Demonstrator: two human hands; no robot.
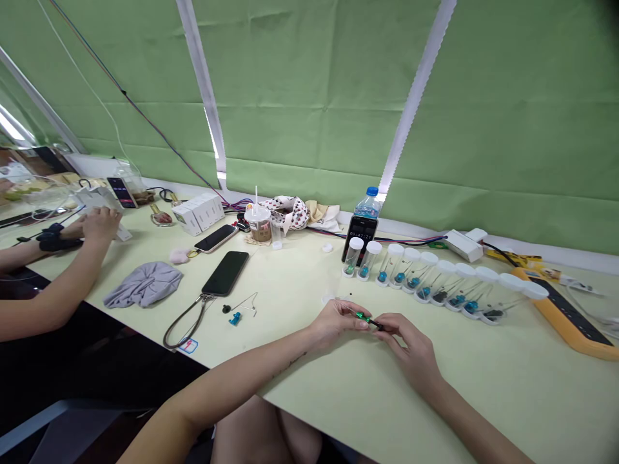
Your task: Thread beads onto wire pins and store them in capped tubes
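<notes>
In the head view my left hand (338,318) is closed, pinching a small shiny green part (362,316) between thumb and fingers. From its right end a thin black piece (373,323) runs into the fingertips of my right hand (409,345), also closed. The two pieces meet in line over the table; whether they are joined I cannot tell. Just beyond my left hand lies a white cap (329,299). Further left are a small blue part (235,318), a black knob (226,309) and a bent thin wire (249,303).
Several white-capped clear tubes (382,267) with small parts stand behind my hands. A phone showing a timer (360,233) leans on a bottle (368,203). An orange power strip (570,316) lies right; a phone (225,273) and grey cloth (144,283) left. A co-worker's hands (99,225) are far left.
</notes>
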